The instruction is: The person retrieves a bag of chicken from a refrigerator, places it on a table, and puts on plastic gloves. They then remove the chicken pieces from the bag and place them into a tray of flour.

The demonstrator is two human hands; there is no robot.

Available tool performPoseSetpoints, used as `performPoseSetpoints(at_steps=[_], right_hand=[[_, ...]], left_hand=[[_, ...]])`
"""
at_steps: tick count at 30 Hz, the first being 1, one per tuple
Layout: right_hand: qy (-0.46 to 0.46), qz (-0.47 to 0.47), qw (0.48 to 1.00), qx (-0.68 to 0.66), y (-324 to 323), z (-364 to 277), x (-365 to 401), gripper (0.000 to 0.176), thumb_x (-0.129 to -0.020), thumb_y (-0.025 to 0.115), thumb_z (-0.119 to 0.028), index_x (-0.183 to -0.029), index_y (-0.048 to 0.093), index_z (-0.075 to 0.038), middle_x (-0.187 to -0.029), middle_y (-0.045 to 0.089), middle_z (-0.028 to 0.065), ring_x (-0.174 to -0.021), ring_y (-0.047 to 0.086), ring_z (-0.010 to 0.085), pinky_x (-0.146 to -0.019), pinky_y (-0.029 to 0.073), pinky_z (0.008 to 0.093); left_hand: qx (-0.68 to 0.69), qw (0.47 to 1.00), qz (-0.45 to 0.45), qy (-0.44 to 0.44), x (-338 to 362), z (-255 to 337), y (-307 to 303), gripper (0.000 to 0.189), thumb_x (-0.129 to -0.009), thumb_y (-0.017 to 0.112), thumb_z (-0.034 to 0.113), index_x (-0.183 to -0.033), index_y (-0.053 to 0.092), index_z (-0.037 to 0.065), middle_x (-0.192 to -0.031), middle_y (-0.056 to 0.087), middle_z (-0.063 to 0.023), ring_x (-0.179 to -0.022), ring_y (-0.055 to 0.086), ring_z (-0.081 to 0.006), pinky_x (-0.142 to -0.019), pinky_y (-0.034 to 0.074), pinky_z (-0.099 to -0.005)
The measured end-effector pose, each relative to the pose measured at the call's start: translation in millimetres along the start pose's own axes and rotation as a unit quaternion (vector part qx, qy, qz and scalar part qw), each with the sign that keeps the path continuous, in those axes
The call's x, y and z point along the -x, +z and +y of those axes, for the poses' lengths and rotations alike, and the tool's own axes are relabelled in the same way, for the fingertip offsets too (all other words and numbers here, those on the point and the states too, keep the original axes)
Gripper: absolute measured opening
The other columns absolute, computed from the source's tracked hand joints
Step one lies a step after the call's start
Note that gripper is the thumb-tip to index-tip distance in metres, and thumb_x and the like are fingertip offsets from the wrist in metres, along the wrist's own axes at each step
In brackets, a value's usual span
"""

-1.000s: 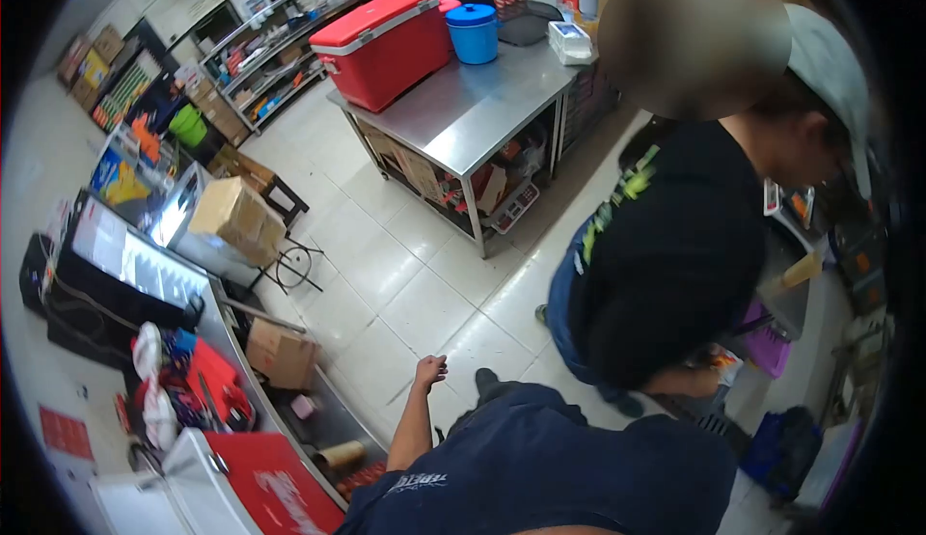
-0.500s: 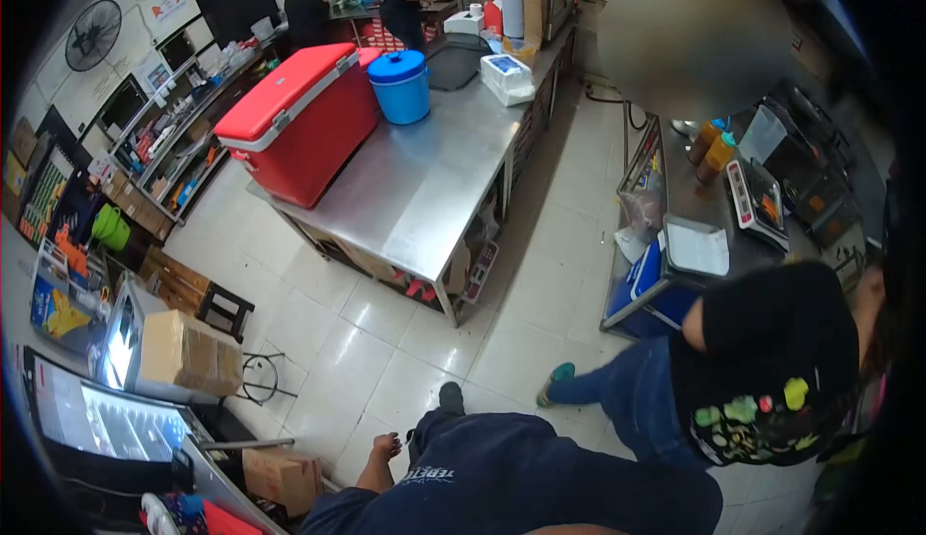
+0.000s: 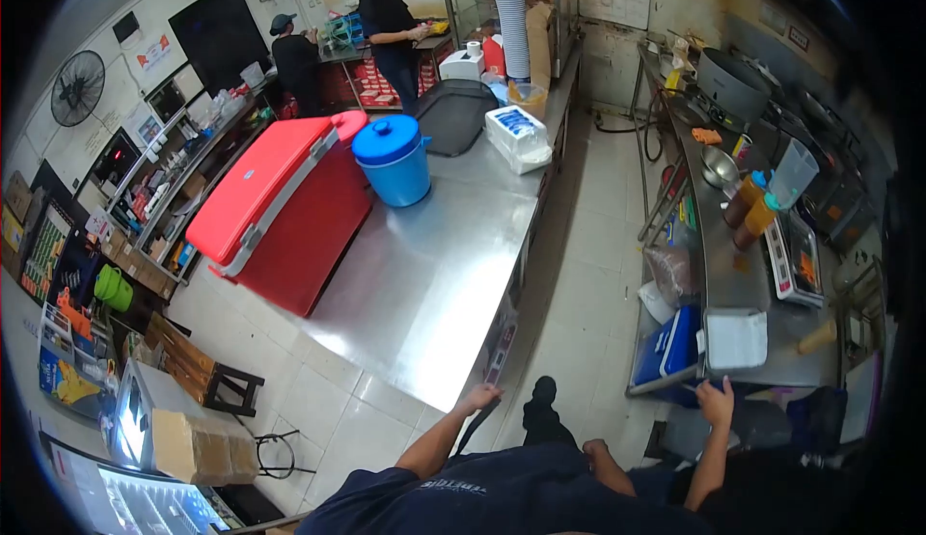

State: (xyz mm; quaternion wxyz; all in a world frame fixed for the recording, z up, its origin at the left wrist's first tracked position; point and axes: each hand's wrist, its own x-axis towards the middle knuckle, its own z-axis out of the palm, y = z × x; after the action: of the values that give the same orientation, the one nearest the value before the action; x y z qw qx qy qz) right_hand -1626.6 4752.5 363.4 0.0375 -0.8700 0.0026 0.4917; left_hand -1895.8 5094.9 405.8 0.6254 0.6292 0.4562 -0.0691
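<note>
My left hand (image 3: 480, 398) is closed around a dark strap (image 3: 475, 429) that hangs below it, beside the front corner of the steel table (image 3: 424, 274). Close against my dark shirt (image 3: 463, 487) is my right hand (image 3: 596, 450), small in view, with its fingers too unclear to read. Another person's hand (image 3: 715, 404), with fingers apart, is raised at the right near a white tray (image 3: 736, 339). On the steel table stand a red cooler (image 3: 280, 207), a blue lidded bucket (image 3: 394, 164), a black tray (image 3: 458, 115) and a white packet (image 3: 519, 137).
A right-hand counter (image 3: 743, 284) holds sauce bottles (image 3: 757, 221), a scale (image 3: 793, 260) and a metal bowl (image 3: 719, 165). Below sits a blue cooler (image 3: 667, 347). Two people work at the back. A cardboard box (image 3: 204, 446) and wooden stool (image 3: 198, 366) stand at left.
The view has shifted toward the table and the counter. My left hand has come up beside the table corner with the strap. The co-worker at right is now mostly out of view.
</note>
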Motion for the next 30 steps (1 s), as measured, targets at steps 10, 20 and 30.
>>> performPoseSetpoints(at_steps=[10,20,30], right_hand=[[-0.143,-0.077,0.959,-0.234,-115,-189,-136,0.017,-0.078,0.047,-0.015,-0.074,0.056,-0.002,-0.064,0.058,0.0122,-0.048,0.055,0.0188,-0.04,0.044,0.0356],[-0.371,-0.231,0.843,-0.315,-321,-441,-36,0.024,-0.086,0.05,-0.017,-0.105,0.053,-0.003,-0.089,0.059,0.0083,-0.074,0.058,0.0148,-0.067,0.047,0.0259],[-0.37,-0.313,0.848,-0.214,-490,-608,-77,0.027,-0.085,0.053,-0.014,-0.106,0.051,0.003,-0.092,0.059,0.0095,-0.078,0.06,0.0167,-0.072,0.049,0.0275]], left_hand=[[0.011,0.968,-0.151,0.201,-155,204,6,0.013,-0.075,0.057,0.011,-0.085,0.058,0.004,-0.072,0.056,-0.0025,-0.07,0.052,-0.0103,-0.062,0.044,-0.0272],[0.067,0.958,-0.1,0.262,-281,391,2,0.028,-0.067,0.064,0.0,-0.093,0.055,0.002,-0.083,0.055,-0.0032,-0.074,0.056,-0.0122,-0.066,0.047,-0.0243],[0.016,0.953,-0.08,0.292,-412,599,-50,0.028,-0.066,0.068,0.005,-0.091,0.054,0.001,-0.085,0.057,-0.0068,-0.074,0.059,-0.0134,-0.065,0.047,-0.0256]])
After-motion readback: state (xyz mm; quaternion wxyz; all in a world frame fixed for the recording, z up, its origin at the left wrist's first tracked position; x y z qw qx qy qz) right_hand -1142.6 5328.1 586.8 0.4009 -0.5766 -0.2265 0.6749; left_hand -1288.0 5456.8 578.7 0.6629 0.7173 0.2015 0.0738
